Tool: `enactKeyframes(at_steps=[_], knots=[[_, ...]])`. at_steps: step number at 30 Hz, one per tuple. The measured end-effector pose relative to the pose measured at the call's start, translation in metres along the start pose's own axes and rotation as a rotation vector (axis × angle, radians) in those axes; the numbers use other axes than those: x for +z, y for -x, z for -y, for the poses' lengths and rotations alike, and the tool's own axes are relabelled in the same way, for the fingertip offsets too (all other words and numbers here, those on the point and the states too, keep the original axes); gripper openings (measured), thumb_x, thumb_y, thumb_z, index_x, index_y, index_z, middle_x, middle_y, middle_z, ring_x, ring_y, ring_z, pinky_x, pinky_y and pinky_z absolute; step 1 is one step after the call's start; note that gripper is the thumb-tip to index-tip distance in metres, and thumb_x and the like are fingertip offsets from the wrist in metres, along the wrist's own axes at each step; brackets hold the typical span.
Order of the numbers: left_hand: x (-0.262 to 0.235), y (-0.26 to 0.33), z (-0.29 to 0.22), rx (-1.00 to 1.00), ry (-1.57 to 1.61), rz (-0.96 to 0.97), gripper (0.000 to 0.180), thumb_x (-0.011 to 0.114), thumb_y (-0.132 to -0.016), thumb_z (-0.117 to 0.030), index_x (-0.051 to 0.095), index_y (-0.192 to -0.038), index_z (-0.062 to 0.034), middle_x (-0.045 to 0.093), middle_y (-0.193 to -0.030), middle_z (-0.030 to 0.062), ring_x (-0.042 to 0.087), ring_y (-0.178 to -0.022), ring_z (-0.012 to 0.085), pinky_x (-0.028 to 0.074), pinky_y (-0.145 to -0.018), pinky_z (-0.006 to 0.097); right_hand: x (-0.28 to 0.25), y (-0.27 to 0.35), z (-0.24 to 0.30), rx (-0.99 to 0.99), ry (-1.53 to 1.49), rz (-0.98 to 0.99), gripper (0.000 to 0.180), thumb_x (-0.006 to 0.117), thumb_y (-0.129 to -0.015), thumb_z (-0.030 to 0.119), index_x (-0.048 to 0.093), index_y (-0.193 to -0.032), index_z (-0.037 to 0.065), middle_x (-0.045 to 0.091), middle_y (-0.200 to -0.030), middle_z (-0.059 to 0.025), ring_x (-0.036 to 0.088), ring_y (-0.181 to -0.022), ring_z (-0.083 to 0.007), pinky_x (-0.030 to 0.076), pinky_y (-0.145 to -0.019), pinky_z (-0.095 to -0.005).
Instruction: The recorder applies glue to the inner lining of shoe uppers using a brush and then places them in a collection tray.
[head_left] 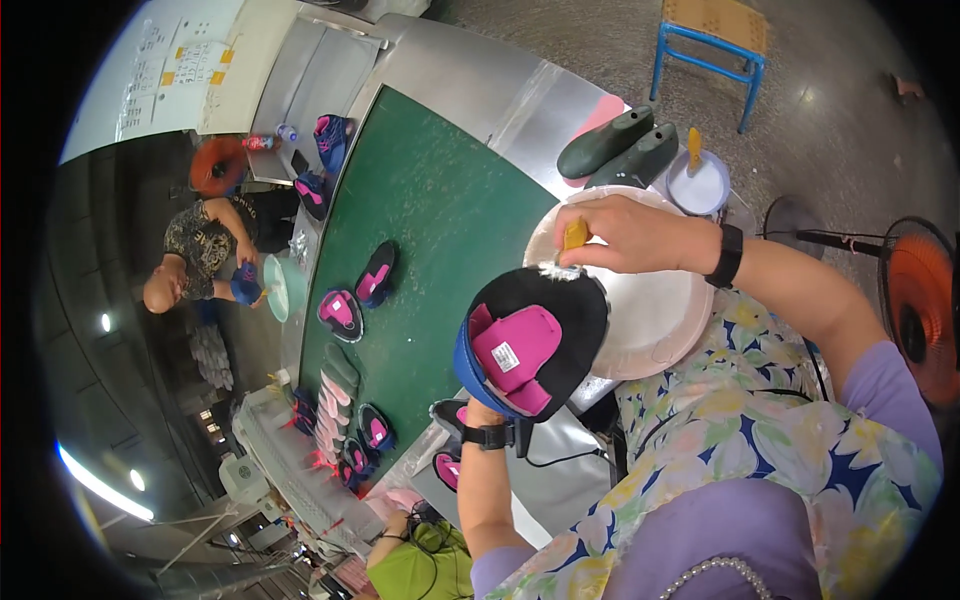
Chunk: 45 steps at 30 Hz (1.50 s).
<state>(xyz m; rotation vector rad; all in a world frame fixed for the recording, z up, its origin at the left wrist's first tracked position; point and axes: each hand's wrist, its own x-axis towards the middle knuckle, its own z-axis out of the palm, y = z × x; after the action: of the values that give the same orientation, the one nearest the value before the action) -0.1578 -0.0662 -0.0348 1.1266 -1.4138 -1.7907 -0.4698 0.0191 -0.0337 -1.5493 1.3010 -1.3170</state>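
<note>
My right hand point(615, 235) pinches a yellow-handled brush point(574, 238). Its white bristles touch the black edge of a blue shoe upper point(590, 335), which has a bright pink piece with a small white label in its middle. The upper rests in my left hand point(484, 412), closed around its lower end; most of those fingers are hidden behind it. Just beyond the upper stands a wide pale basin point(700, 330) with a white coating inside. Above my right hand a white bucket point(700, 185) holds another yellow-handled brush point(693, 148).
A green conveyor belt point(440, 180) with a metal edge carries several similar shoe pieces point(377, 272). Two dark green shoe lasts point(620, 145) lie by the basin. A stool point(712, 35), an orange fan point(920, 310) and a person across the belt point(215, 230) are also around.
</note>
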Motion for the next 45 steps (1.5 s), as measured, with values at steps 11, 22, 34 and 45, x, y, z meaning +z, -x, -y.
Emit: enactKeyframes(at_steps=[11, 22, 34, 45], knots=[[0.055, -0.016, 0.025, 0.362, -0.379, -0.067, 0.045, 0.065, -0.086, -0.01, 0.054, -0.129, -0.0082, 0.061, -0.123, 0.0124, 0.059, -0.115, 0.0272, 0.049, -0.097, 0.037, 0.042, 0.031, -0.014, 0.458, -0.093, -0.295, 0.04, 0.075, -0.082, 0.031, 0.059, -0.084, -0.005, 0.066, -0.072, -0.0172, 0.065, -0.064, -0.0272, 0.049, -0.059, -0.0351], [0.035, -0.032, 0.035, 0.441, -0.539, -0.129, 0.046, 0.066, -0.087, -0.011, 0.053, -0.132, -0.0075, 0.061, -0.123, 0.0111, 0.059, -0.114, 0.0248, 0.049, -0.098, 0.037, 0.051, 0.044, -0.006, 0.469, -0.249, -0.238, 0.029, 0.076, -0.084, 0.021, 0.058, -0.089, -0.001, 0.065, -0.071, -0.0089, 0.061, -0.06, -0.0141, 0.047, -0.057, -0.0279], [0.038, 0.009, 0.039, -0.451, -0.028, 0.306, 0.048, 0.066, -0.089, -0.013, 0.051, -0.134, -0.0066, 0.061, -0.124, 0.0097, 0.059, -0.114, 0.0223, 0.048, -0.1, 0.036, 0.043, 0.011, 0.007, -0.591, -0.083, -0.065, 0.02, 0.072, -0.085, 0.018, 0.061, -0.097, 0.007, 0.066, -0.1, -0.0072, 0.065, -0.088, -0.0233, 0.054, -0.075, -0.0338], [0.051, 0.017, 0.033, -0.219, -0.159, 0.193, 0.05, 0.066, -0.09, -0.014, 0.05, -0.137, -0.0058, 0.062, -0.124, 0.0084, 0.06, -0.113, 0.0199, 0.048, -0.101, 0.036, 0.017, 0.003, -0.018, -0.297, 0.231, 0.172, 0.02, 0.067, -0.089, 0.024, 0.062, -0.092, 0.005, 0.064, -0.086, -0.0084, 0.064, -0.077, -0.0272, 0.052, -0.07, -0.0367]])
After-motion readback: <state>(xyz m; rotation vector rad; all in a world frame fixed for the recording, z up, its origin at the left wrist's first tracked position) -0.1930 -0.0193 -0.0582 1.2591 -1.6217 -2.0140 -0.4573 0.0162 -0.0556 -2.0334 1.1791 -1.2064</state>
